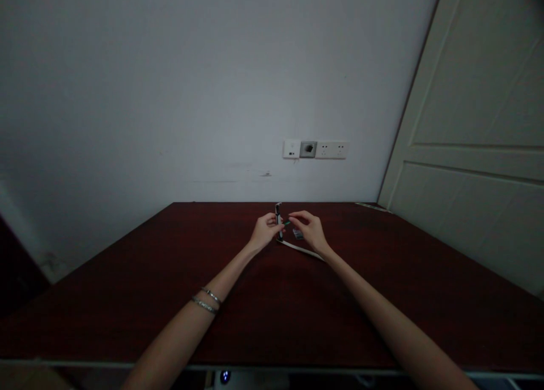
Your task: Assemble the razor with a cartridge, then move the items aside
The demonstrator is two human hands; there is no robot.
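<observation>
A slim black-and-white device point(279, 233) stands upright between the two hands, above the surface point(255, 322). The left hand point(266, 230), on the device's left, grips it between thumb and fingers. The right hand point(311, 230), on its right, pinches a small green piece point(287, 223) close beside the device; whether they touch I cannot tell. A pale strap point(302, 250) runs from the device's foot rightward to the right wrist. Right of the device lies a small flat item point(298, 233), partly hidden. Beyond and above the device, sockets point(332, 149) sit on the wall point(191, 95).

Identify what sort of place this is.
Likely a room in a home or office: dark red tabletop against a pale wall, a row of sockets above it, and a panelled door at picture right.
</observation>
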